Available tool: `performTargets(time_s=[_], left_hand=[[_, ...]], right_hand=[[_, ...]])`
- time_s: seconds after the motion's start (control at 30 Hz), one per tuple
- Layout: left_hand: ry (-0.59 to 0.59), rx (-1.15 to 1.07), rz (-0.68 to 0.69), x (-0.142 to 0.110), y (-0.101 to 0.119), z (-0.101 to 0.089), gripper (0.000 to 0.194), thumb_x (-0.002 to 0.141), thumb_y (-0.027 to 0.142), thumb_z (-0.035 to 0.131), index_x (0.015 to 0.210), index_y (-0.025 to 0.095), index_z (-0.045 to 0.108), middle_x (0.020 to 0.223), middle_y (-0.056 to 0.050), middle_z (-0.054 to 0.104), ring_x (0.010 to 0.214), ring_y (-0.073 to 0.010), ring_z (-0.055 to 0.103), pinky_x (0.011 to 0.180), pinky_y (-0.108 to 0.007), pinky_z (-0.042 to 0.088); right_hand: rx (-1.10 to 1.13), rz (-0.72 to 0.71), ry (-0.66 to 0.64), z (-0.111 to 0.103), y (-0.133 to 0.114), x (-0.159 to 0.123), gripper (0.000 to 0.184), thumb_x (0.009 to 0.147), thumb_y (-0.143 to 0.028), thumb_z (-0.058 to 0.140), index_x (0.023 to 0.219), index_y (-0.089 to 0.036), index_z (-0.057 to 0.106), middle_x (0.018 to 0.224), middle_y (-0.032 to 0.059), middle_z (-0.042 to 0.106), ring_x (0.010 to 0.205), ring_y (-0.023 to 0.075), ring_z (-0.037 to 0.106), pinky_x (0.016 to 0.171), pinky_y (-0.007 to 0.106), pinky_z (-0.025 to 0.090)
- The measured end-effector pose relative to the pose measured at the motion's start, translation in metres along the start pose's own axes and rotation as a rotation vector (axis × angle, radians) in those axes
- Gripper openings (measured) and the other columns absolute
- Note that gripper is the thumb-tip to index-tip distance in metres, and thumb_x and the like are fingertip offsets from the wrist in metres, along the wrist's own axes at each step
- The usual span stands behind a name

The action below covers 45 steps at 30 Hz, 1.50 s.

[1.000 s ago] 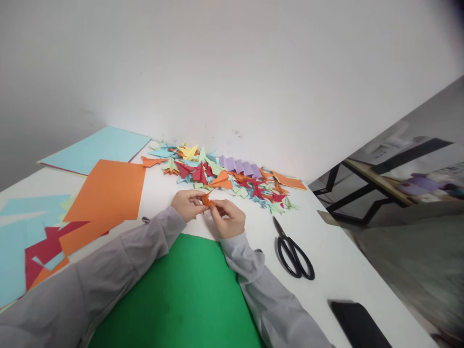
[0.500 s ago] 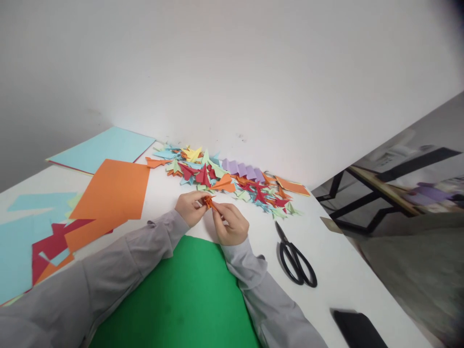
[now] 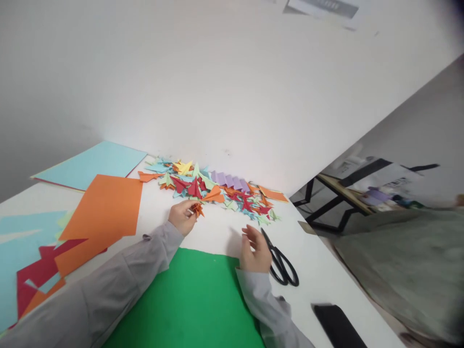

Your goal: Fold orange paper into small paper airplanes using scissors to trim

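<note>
Between the fingertips of my left hand [image 3: 182,217] is a small orange folded paper figure [image 3: 198,209], held just in front of a pile of colourful folded paper shapes [image 3: 194,186]. Its exact form is too small to make out. My right hand [image 3: 255,250] is apart from it, fingers loosely curled and spread, with nothing in them. Just right of that hand lie black-handled scissors [image 3: 284,266], their blades pointing away from me. A green sheet [image 3: 192,299] covers the table's near part beneath my forearms.
Orange sheets [image 3: 103,208], red scraps [image 3: 39,270] and light blue sheets [image 3: 90,162] lie on the left. A black flat object [image 3: 339,326] rests at the near right. A white wall [image 3: 203,87] stands behind the table; a black-framed table [image 3: 337,193] stands farther right.
My right hand has let go of the orange paper figure and moved right, beside the scissors. My left hand still holds the figure. The whole view has shifted slightly.
</note>
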State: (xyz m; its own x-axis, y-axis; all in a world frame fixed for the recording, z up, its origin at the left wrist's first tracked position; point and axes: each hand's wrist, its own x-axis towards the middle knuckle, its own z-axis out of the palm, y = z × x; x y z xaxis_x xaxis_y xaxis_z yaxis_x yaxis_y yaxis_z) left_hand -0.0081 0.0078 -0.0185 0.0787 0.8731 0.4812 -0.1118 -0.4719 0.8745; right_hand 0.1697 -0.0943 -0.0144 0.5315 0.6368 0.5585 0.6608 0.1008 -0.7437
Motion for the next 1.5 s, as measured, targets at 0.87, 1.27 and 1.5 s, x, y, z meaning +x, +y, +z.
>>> performTargets(time_s=[0.87,1.27,1.5], left_hand=[[0.033,-0.172,-0.147,0.0,0.002,0.005,0.025,0.055,0.015,0.06,0.081,0.013,0.064,0.071,-0.003,0.062,0.059,-0.013,0.06,0.042,-0.02,0.051],[-0.015,0.01,-0.01,-0.006,0.014,0.004,0.021,0.063,0.01,0.053,0.081,0.014,0.063,0.078,-0.005,0.063,0.062,-0.0112,0.058,0.048,-0.019,0.051],[-0.027,0.081,0.046,-0.008,0.019,0.005,0.023,0.064,0.008,0.05,0.082,0.014,0.064,0.078,-0.006,0.063,0.063,-0.0118,0.059,0.05,-0.02,0.052]], right_hand=[[1.082,0.877,-0.844,0.0,-0.042,0.01,0.039,0.058,-0.032,0.074,0.091,-0.022,0.058,0.049,-0.0105,0.047,0.033,0.0015,0.035,0.028,0.01,0.024],[0.893,0.665,-0.94,-0.005,-0.067,-0.03,0.058,0.071,-0.069,0.045,0.104,-0.02,0.044,0.053,-0.0038,0.056,0.033,0.0074,0.044,0.031,0.018,0.037],[0.689,0.731,-0.891,-0.01,-0.071,-0.033,0.063,0.073,-0.064,0.049,0.11,-0.013,0.05,0.054,-0.0053,0.052,0.03,0.0066,0.045,0.029,0.018,0.037]])
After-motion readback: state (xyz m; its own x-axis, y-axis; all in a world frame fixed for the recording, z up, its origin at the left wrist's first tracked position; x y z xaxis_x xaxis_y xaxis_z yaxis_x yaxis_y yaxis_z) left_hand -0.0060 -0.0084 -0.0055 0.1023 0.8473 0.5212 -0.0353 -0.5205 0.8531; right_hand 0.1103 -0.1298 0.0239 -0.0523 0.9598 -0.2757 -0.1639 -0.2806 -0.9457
